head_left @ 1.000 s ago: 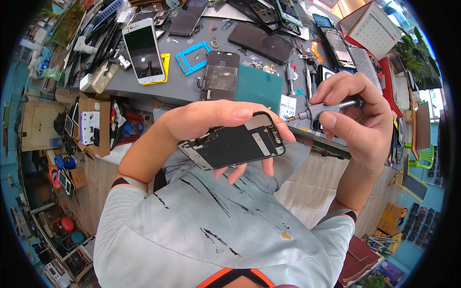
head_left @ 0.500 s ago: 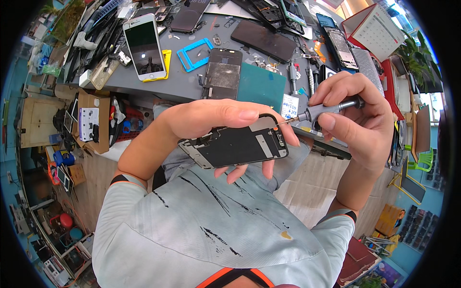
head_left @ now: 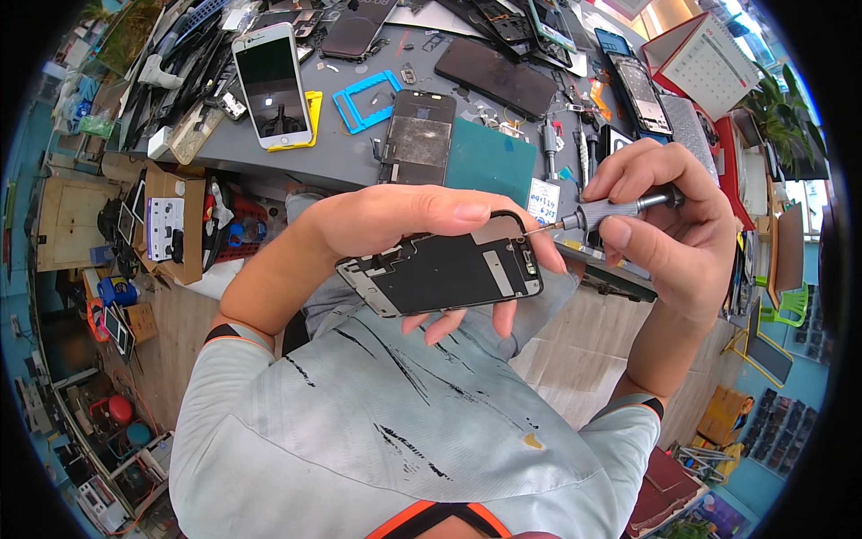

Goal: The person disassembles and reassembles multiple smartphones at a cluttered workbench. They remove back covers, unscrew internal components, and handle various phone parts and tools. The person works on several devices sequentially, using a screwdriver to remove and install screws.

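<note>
My left hand (head_left: 404,216) grips a phone screen assembly (head_left: 440,274) with its dark back side facing up. The thumb lies along the far edge and the other fingers come round from beneath. In my right hand (head_left: 673,234) is a precision screwdriver (head_left: 597,214) with a grey knurled handle, pinched between thumb and fingers. Its thin tip points left and meets the upper right corner of the screen assembly. Whether the tip sits in a screw is too small to tell. Both hands are raised above my lap, in front of the desk edge.
On the grey desk lie a green mat (head_left: 489,162), a detached phone screen (head_left: 417,135), a blue frame (head_left: 366,103) and a white phone (head_left: 272,90) on a yellow piece. A dark phone (head_left: 496,76) rests farther back. A desk calendar (head_left: 705,67) stands at the far right.
The screen assembly and the screwdriver have shifted very slightly right together. Both hands keep their grips, and the tip stays at the same corner.
</note>
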`<state>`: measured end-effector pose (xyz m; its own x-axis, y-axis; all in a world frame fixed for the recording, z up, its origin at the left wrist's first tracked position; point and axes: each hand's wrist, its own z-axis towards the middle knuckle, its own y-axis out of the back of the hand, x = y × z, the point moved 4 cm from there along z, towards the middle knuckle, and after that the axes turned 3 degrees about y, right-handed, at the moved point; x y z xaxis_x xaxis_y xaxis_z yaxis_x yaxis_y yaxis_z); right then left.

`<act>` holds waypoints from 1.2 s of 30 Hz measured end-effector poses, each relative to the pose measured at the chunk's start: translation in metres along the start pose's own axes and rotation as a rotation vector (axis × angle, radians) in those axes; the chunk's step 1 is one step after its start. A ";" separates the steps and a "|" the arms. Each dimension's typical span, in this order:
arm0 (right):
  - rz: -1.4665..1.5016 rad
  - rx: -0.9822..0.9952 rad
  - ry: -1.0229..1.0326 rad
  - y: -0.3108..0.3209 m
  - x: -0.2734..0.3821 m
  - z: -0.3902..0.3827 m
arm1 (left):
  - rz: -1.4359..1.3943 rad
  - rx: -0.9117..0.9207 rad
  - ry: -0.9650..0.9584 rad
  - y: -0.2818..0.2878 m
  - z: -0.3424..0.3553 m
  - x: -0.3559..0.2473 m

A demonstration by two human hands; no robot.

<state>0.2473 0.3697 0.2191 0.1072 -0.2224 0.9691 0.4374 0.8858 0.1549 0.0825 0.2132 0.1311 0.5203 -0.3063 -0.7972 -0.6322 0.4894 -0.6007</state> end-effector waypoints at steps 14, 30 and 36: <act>0.005 -0.011 0.020 -0.002 0.001 0.000 | 0.009 0.003 0.025 0.002 0.001 0.002; -0.215 -0.024 -0.047 -0.007 0.016 -0.008 | 0.036 -0.069 0.064 -0.003 0.002 -0.004; -0.291 0.124 0.200 -0.003 0.016 -0.001 | -0.028 -0.058 0.077 -0.004 0.001 -0.005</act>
<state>0.2485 0.3633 0.2340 0.1721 -0.5369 0.8259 0.3656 0.8134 0.4525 0.0827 0.2141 0.1374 0.4942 -0.3824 -0.7807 -0.6512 0.4321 -0.6239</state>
